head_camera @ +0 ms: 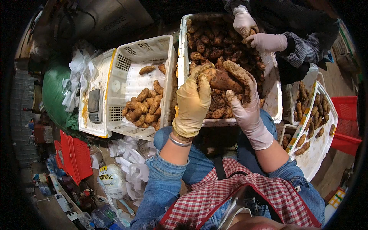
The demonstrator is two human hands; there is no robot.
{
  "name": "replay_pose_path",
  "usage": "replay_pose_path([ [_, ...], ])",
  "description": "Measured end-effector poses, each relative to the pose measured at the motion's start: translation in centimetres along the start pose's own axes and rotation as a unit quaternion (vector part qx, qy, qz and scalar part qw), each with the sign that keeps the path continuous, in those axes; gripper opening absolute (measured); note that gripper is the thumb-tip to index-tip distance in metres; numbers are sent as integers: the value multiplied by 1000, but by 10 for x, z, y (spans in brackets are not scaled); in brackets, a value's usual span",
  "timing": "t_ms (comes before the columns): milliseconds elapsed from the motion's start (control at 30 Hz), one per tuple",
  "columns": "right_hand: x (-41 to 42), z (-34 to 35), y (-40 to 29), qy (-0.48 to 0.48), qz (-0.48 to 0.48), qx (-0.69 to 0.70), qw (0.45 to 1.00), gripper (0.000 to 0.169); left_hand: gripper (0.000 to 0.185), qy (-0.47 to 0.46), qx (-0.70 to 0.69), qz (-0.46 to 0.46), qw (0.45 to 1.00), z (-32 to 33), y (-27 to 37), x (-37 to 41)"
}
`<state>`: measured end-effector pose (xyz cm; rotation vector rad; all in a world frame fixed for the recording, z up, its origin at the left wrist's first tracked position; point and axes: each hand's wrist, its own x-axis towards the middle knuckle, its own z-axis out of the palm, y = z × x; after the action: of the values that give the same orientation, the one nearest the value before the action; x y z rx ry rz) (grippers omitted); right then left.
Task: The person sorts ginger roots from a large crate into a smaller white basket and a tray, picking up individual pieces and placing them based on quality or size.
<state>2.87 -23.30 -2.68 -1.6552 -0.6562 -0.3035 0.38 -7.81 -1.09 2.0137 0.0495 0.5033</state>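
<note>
My left hand (191, 105), in a soiled yellowish glove, has its fingers on the left end of a large brown tuber (222, 80). Around the tuber's right end curl the muddy fingers of my right hand (248, 110), in a pale glove. Both hands hold it above a white foam box (220, 122) of soil-covered tubers (217, 53). The tuber's underside is partly hidden by my fingers.
A co-worker's gloved hands (267, 42) grip a tuber over the box's far right. Left stand a white plastic crate (135, 67) with cleaner tubers (145, 107) and a small digital scale (95, 105). Right, more tubers lie on a foam lid (313, 155) near a red crate (346, 118).
</note>
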Motion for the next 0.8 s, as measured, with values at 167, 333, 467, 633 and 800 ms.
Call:
replay_pose_path([
  [167, -12, 5, 7, 60, 91, 104, 989, 50, 35, -21, 122, 50, 991, -5, 4, 3],
  [333, -2, -6, 7, 60, 187, 349, 916, 45, 36, -20, -67, 126, 990, -1, 1, 2],
  [467, -6, -5, 7, 52, 205, 352, 912, 46, 40, -33, -171, 56, 983, 3, 5, -1],
  [633, -3, 1, 2, 116, 189, 333, 916, 49, 46, -34, -165, 84, 982, 5, 17, 3],
  [800, -2, 4, 2, 121, 92, 201, 968, 52, 46, -41, -30, 128, 990, 4, 17, 4],
])
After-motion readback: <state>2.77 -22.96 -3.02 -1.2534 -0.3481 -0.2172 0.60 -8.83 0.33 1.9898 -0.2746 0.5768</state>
